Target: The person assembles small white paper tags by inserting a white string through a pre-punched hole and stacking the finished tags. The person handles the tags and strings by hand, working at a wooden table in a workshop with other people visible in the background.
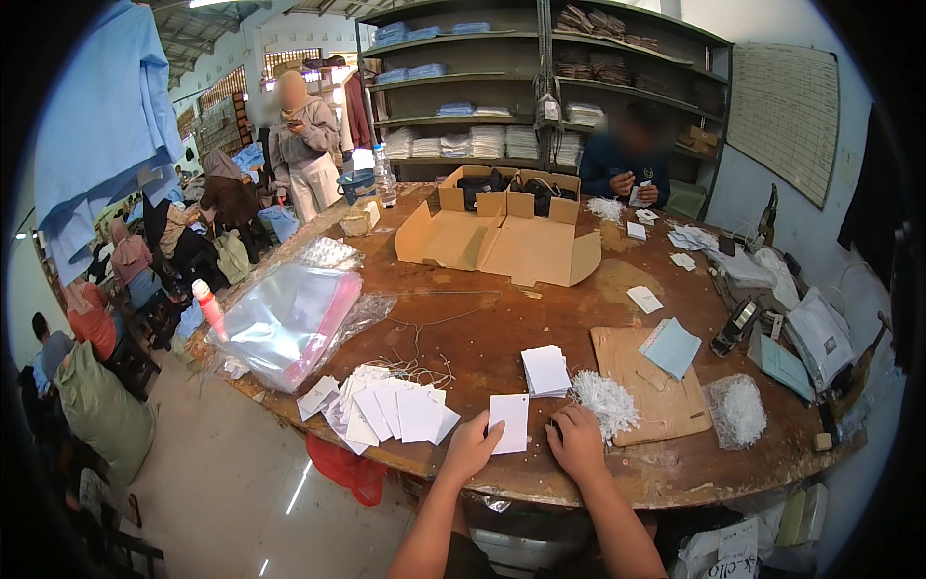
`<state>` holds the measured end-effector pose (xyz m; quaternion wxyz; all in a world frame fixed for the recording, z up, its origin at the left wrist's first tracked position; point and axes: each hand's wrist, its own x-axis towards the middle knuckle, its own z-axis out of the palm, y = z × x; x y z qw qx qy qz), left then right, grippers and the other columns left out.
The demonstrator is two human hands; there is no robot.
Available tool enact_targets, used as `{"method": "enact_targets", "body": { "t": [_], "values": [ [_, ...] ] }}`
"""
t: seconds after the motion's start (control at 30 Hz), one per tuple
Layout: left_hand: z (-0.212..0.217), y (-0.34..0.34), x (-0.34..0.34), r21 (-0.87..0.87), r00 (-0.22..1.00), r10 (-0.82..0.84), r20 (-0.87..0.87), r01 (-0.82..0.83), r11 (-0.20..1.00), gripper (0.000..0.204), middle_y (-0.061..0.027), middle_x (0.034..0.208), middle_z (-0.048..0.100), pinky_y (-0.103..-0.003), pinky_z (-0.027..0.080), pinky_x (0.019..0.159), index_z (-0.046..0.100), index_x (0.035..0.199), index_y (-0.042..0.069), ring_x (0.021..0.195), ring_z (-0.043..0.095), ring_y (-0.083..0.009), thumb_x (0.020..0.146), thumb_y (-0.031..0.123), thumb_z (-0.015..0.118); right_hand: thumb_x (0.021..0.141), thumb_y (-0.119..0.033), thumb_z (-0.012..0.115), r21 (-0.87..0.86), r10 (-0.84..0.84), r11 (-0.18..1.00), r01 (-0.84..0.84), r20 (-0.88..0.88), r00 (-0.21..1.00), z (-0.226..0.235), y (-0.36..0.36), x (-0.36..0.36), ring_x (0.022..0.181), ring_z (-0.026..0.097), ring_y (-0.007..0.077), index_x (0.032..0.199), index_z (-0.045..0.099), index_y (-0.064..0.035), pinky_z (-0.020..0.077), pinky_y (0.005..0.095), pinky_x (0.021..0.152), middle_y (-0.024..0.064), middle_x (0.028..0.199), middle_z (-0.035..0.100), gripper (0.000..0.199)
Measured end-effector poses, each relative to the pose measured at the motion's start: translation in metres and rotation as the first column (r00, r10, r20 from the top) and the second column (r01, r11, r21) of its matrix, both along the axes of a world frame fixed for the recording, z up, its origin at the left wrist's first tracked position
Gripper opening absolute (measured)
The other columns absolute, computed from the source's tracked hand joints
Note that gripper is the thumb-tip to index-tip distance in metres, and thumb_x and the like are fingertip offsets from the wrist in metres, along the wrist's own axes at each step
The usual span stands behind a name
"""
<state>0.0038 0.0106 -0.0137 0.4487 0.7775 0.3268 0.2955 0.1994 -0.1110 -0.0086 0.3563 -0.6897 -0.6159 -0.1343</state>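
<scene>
My left hand [467, 450] is closed on the left edge of a blank white card tag [511, 422], its thumb lying over the face. A small dark hole shows near the tag's top corner. Just to the right, my right hand [578, 442] rests low over the table with its fingers curled; whatever they pinch, if anything, is hidden. It is beside a loose heap of white tag strings [606, 405]. Behind the held tag lies a neat stack of white card tags [546, 372]. Left of my hands, tags with strings attached [397, 407] are fanned out.
Around the worn wooden table [453, 338] are clear plastic bags [289, 323], an opened cardboard box [492, 236], a wooden board [617, 357], a bag of white strings [738, 412] and a handheld device [735, 326]. Across sits a co-worker [627, 169] handling small tags.
</scene>
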Motion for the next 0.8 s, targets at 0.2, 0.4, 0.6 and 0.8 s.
{"method": "enact_targets", "body": {
  "t": [0.2,0.4,0.6,0.8],
  "values": [
    [0.0021,-0.0011,0.0002,0.001,1.000,0.004,0.021,-0.004,1.000,0.030,-0.0195,0.092,0.072,-0.035,0.051,0.077,0.063,0.108,-0.005,0.082,0.067,-0.0216,0.101,0.024,0.062,0.083,-0.013,0.073,-0.017,0.001,1.000,-0.001,-0.009,1.000,0.0022,-0.0007,-0.0003,0.109,0.060,0.0364,0.097,0.069,-0.0007,0.0462,0.0485,0.098,0.0149,0.103,0.066,0.018],
    [0.0066,-0.0018,-0.0008,0.029,1.000,0.009,-0.015,-0.009,1.000,0.029,-0.0220,0.093,0.071,-0.037,0.051,0.077,0.063,0.107,-0.005,0.084,0.070,-0.0257,0.100,0.024,0.062,0.083,-0.013,0.073,-0.019,-0.004,1.000,0.004,0.000,1.000,0.0031,-0.0007,-0.0012,0.109,0.060,0.0362,0.097,0.070,-0.0006,0.0460,0.0481,0.098,0.0149,0.103,0.066,0.018],
    [0.0048,-0.0024,0.0006,0.012,0.999,0.011,0.037,-0.012,1.000,0.031,-0.0219,0.095,0.072,-0.037,0.052,0.078,0.063,0.109,-0.005,0.086,0.071,-0.0279,0.100,0.024,0.062,0.083,-0.013,0.074,-0.014,-0.001,1.000,0.001,-0.001,1.000,0.0024,-0.0005,-0.0009,0.109,0.060,0.0364,0.096,0.070,-0.0007,0.0460,0.0482,0.098,0.0151,0.103,0.067,0.019],
    [0.0024,-0.0013,0.0003,-0.010,1.000,0.025,-0.010,-0.025,1.000,0.031,-0.0211,0.095,0.073,-0.037,0.052,0.079,0.064,0.111,-0.006,0.087,0.071,-0.0274,0.101,0.024,0.062,0.082,-0.012,0.074,-0.005,-0.002,1.000,0.002,0.006,1.000,0.0031,-0.0010,-0.0016,0.109,0.060,0.0356,0.097,0.070,-0.0007,0.0458,0.0477,0.098,0.0145,0.103,0.066,0.019]
  ]
}}
